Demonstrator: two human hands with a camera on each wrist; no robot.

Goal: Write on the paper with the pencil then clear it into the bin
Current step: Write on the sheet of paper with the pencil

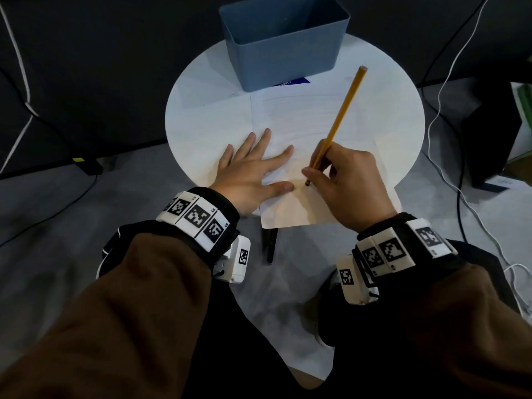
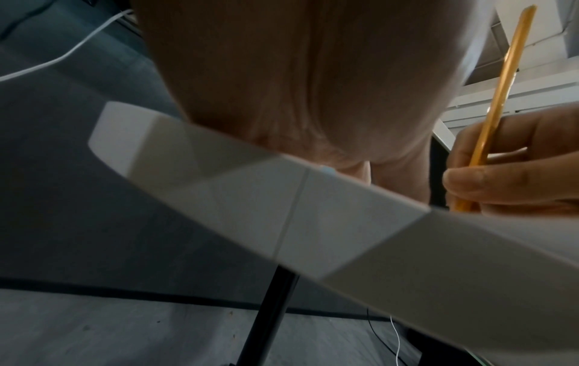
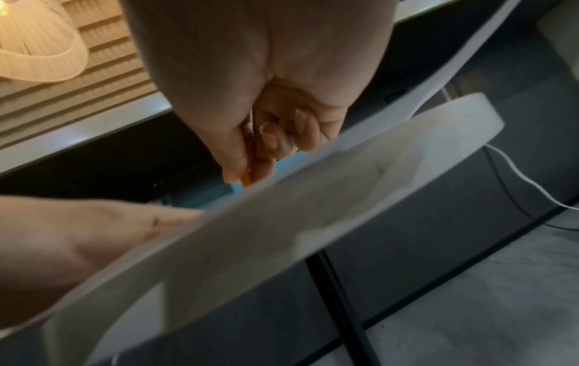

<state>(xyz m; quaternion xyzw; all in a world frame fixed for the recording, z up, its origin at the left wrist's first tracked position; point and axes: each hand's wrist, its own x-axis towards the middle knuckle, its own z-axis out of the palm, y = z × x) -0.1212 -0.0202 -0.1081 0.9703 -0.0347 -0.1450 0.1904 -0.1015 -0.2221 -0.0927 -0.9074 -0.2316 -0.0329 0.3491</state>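
The pencil (image 1: pixel 335 126) is pinched low on its shaft by the right hand (image 1: pixel 349 185), thumb and fingers curled round it in a writing grip, and its dark tip is set down on the paper (image 1: pixel 299 119) just beside the left thumb. The yellow shaft is tilted up and away from the body, its blunt end leaning toward the far right, in the direction of the bin (image 1: pixel 285 38). The left hand (image 1: pixel 253 171) is laid flat with fingers spread, palm pressed on the sheet's near left part to pin it down. From the left wrist view the same pinch is confirmed: the pencil (image 2: pixel 498 99) is seen passing between the fingertips (image 2: pixel 470 180) of the right hand.

The paper is spread across the round white counter (image 1: pixel 195 119), and its near edge is hung out past the counter's rim toward the person. Whether any marks are yet made cannot be told; none are legible.

Straight ahead of both hands, at the counter's far edge, the blue bin is stood open-topped and apparently empty, touching or just overlapping the sheet's far edge. The right hand is judged slightly nearer to it. Nothing is seen standing between paper and bin. A dark blue label (image 1: pixel 290 82) is tucked at the bin's base. Cables (image 1: pixel 449 90) are trailed over the floor to the right, well apart from the work.
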